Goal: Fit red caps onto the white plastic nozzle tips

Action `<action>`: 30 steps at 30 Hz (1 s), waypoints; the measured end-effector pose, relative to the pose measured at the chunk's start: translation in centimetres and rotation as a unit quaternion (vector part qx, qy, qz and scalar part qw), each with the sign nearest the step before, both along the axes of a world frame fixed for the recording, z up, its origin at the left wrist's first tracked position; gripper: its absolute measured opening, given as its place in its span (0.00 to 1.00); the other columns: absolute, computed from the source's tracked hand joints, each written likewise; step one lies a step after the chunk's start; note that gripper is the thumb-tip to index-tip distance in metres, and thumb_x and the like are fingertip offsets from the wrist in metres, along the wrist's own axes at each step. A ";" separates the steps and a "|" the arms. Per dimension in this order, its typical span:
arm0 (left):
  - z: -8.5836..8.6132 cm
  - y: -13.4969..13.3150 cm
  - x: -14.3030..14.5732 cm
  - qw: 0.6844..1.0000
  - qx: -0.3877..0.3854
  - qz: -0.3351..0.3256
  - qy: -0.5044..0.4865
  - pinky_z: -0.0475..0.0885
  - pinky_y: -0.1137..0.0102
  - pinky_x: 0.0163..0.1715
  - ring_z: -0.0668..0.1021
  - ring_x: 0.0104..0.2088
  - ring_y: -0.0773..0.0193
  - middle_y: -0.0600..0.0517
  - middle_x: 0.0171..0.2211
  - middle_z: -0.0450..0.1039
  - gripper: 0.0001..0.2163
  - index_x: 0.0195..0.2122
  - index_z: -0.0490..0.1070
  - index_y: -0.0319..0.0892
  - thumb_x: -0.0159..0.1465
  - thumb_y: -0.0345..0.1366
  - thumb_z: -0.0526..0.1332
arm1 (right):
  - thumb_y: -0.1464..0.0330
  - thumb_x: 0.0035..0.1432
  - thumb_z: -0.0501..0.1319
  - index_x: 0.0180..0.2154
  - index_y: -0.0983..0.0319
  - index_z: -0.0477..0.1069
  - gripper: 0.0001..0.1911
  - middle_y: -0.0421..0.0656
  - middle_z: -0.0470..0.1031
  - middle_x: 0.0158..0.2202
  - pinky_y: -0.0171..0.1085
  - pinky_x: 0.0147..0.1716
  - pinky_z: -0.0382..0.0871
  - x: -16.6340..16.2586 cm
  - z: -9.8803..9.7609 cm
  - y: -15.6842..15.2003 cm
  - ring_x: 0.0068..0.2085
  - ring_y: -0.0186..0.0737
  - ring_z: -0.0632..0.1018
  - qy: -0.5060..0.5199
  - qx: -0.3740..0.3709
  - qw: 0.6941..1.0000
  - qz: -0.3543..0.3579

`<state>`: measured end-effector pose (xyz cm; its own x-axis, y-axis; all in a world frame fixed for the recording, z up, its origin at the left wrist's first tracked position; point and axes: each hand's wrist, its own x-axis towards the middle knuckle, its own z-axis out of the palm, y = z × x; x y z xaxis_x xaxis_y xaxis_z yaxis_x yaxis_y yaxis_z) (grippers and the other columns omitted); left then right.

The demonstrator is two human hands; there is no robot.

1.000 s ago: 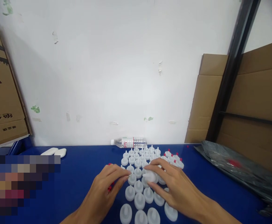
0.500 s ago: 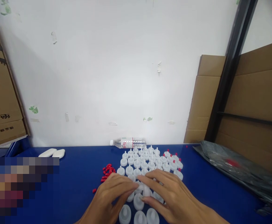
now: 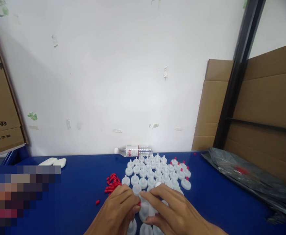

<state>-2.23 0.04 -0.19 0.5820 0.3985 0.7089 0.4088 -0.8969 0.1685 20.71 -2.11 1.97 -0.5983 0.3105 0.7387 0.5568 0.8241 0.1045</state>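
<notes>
Several white plastic nozzle caps [image 3: 155,173] stand in rows on the blue table [image 3: 71,195]; a few at the right have red tips [image 3: 187,178]. My left hand [image 3: 119,209] pinches a small red cap [image 3: 139,203] at its fingertips. My right hand [image 3: 174,212] holds a white nozzle cap [image 3: 147,209] right against it. Both hands meet over the nearest rows, hiding several caps. A pile of loose red caps [image 3: 111,183] lies just left of the rows, with one stray red cap [image 3: 97,202] nearer me.
A clear water bottle [image 3: 133,150] lies against the white wall. Two white oblong pieces [image 3: 53,162] rest at the table's far left. A black plastic bag [image 3: 250,179] covers the right side. Cardboard boxes [image 3: 262,107] and a black post [image 3: 238,71] stand at right; another box [image 3: 0,107] at left.
Both hands have drawn back toward me, uncovering the red cap pile and more rows. The left fingertips now show a red cap against the white cap in the right hand.
</notes>
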 end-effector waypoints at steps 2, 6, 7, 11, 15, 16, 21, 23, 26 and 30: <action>-0.6 0.4 -0.1 1.000 0.002 -0.006 -0.022 0.67 0.67 0.28 0.72 0.28 0.61 0.52 0.27 0.71 0.14 0.37 0.67 0.46 0.79 0.37 0.46 | 0.60 0.77 0.50 0.56 0.67 0.71 0.20 0.49 0.81 0.38 0.35 0.35 0.80 -0.1 -0.3 0.4 0.35 0.41 0.83 -0.002 0.034 0.999 0.002; -1.5 0.7 -0.1 0.998 -0.040 -0.017 -0.034 0.69 0.67 0.29 0.73 0.28 0.61 0.52 0.27 0.72 0.16 0.34 0.66 0.47 0.78 0.40 0.47 | 0.62 0.77 0.51 0.56 0.68 0.70 0.19 0.49 0.81 0.36 0.35 0.34 0.80 -0.2 -0.8 0.6 0.34 0.41 0.83 -0.012 0.057 0.998 -0.003; -1.6 0.6 -0.1 0.998 -0.049 -0.018 -0.033 0.69 0.67 0.29 0.73 0.28 0.61 0.52 0.27 0.72 0.16 0.33 0.65 0.47 0.78 0.40 0.47 | 0.62 0.77 0.52 0.56 0.68 0.70 0.18 0.49 0.81 0.36 0.35 0.34 0.80 -0.2 -0.9 0.6 0.34 0.41 0.83 -0.018 0.055 0.998 -0.007; -0.9 0.6 0.1 0.997 -0.069 -0.004 -0.019 0.69 0.67 0.29 0.72 0.29 0.61 0.52 0.28 0.73 0.18 0.31 0.66 0.46 0.78 0.40 0.47 | 0.65 0.77 0.52 0.56 0.66 0.71 0.16 0.49 0.82 0.38 0.36 0.37 0.81 -0.5 -0.8 0.4 0.37 0.42 0.83 -0.024 0.049 0.998 -0.019; 1.5 1.4 -1.1 0.995 -0.090 0.014 0.029 0.70 0.66 0.39 0.74 0.36 0.60 0.52 0.34 0.75 0.13 0.42 0.74 0.46 0.78 0.38 0.50 | 0.69 0.74 0.53 0.55 0.61 0.72 0.14 0.50 0.82 0.46 0.43 0.42 0.80 0.2 0.8 1.2 0.43 0.46 0.83 -0.015 0.017 0.999 -0.040; 2.2 1.9 -1.8 0.994 -0.100 0.033 0.030 0.70 0.66 0.40 0.74 0.38 0.60 0.52 0.35 0.75 0.13 0.47 0.75 0.47 0.78 0.38 0.50 | 0.69 0.73 0.54 0.53 0.60 0.73 0.13 0.50 0.82 0.47 0.45 0.44 0.79 0.8 1.4 1.8 0.45 0.47 0.83 -0.009 0.002 0.999 -0.048; 4.0 4.7 -5.5 0.987 -0.076 0.135 0.044 0.71 0.64 0.43 0.74 0.40 0.58 0.51 0.35 0.76 0.14 0.41 0.76 0.45 0.77 0.38 0.51 | 0.63 0.70 0.56 0.48 0.58 0.75 0.11 0.48 0.82 0.45 0.48 0.47 0.74 6.3 4.0 7.6 0.45 0.50 0.82 0.057 -0.116 0.974 -0.187; 3.9 5.5 -6.2 0.985 -0.056 0.147 0.068 0.71 0.64 0.44 0.74 0.40 0.58 0.51 0.36 0.77 0.12 0.39 0.77 0.45 0.76 0.37 0.54 | 0.61 0.70 0.58 0.45 0.58 0.74 0.10 0.44 0.81 0.39 0.46 0.44 0.74 8.8 4.5 10.7 0.40 0.48 0.81 0.071 -0.149 0.959 -0.230; 3.1 5.8 -6.2 0.986 -0.044 0.133 0.090 0.71 0.65 0.43 0.75 0.41 0.58 0.51 0.37 0.77 0.10 0.38 0.76 0.45 0.74 0.34 0.56 | 0.61 0.70 0.61 0.43 0.60 0.74 0.10 0.43 0.80 0.41 0.45 0.47 0.74 11.8 4.0 14.8 0.43 0.45 0.81 0.077 -0.203 0.938 -0.271; 2.1 5.5 -5.6 0.986 -0.058 0.113 0.104 0.71 0.68 0.41 0.75 0.40 0.59 0.52 0.38 0.76 0.08 0.37 0.76 0.46 0.72 0.32 0.58 | 0.60 0.70 0.64 0.52 0.63 0.73 0.15 0.46 0.77 0.52 0.48 0.48 0.77 13.7 1.8 18.1 0.47 0.44 0.80 0.052 -0.290 0.903 -0.311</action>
